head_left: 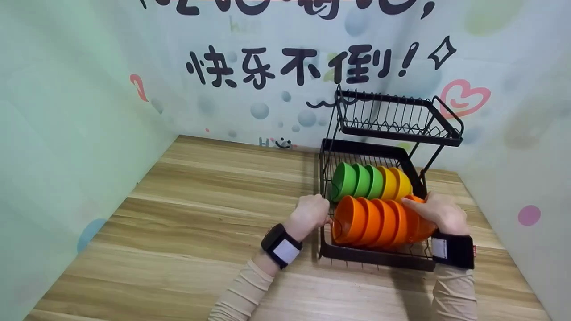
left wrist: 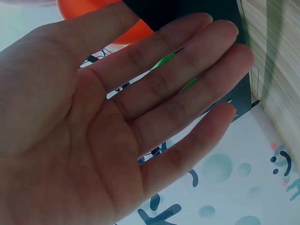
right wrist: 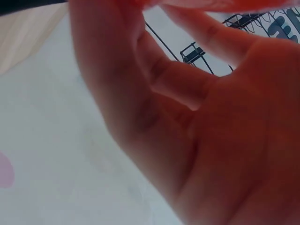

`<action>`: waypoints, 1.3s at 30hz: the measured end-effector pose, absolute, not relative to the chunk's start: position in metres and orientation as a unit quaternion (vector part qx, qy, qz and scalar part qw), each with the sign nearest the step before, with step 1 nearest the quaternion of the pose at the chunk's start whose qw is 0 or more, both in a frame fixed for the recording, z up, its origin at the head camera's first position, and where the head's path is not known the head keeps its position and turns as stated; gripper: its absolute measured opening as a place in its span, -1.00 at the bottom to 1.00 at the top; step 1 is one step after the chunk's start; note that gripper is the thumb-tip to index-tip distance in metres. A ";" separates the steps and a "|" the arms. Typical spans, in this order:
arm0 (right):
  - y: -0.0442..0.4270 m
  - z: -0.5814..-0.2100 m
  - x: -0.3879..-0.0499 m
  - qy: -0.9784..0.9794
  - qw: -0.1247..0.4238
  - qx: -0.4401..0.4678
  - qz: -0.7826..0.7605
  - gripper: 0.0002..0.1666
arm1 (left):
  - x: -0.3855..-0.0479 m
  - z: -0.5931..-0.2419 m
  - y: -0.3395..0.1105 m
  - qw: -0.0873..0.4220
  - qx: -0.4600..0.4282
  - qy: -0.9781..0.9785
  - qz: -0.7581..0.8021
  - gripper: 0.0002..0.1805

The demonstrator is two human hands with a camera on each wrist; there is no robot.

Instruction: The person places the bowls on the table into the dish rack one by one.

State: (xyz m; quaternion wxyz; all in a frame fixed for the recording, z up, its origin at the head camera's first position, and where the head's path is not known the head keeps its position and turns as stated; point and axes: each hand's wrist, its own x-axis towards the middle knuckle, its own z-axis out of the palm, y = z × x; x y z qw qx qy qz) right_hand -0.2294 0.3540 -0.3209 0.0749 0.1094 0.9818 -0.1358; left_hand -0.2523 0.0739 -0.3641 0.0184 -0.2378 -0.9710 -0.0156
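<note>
A row of orange bowls (head_left: 350,218) stands on edge, nested, in the front of the lower tier of a black dish rack (head_left: 379,256). My right hand (head_left: 439,209) grips the rightmost orange bowl (head_left: 424,227), thumb over its upper rim. In the right wrist view the fingers (right wrist: 220,37) reach up to a strip of blurred orange. At the rack's left side is my left hand (head_left: 311,215). Its fingers (left wrist: 197,61) are nearly straight against the dark side of the rack in the left wrist view, with orange behind the thumb.
Behind the orange row, three green bowls (head_left: 345,178) and two yellow bowls (head_left: 401,180) stand nested. The rack's upper tier (head_left: 392,129) overhangs the back. Printed walls (head_left: 250,111) enclose the wooden table (head_left: 200,214) at the back and sides.
</note>
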 end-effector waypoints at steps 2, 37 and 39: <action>0.353 -0.321 -0.230 0.982 0.080 0.108 -0.136 -0.19 | -0.253 -0.364 0.074 0.014 -0.238 -0.971 -0.018 -0.62; 0.353 -0.324 -0.232 0.978 0.139 0.048 -0.149 -0.17 | -0.252 -0.366 0.073 0.037 -0.246 -0.968 -0.022 -0.62; 0.353 -0.324 -0.232 0.978 0.142 0.049 -0.147 -0.16 | -0.252 -0.366 0.073 0.038 -0.246 -0.968 -0.023 -0.61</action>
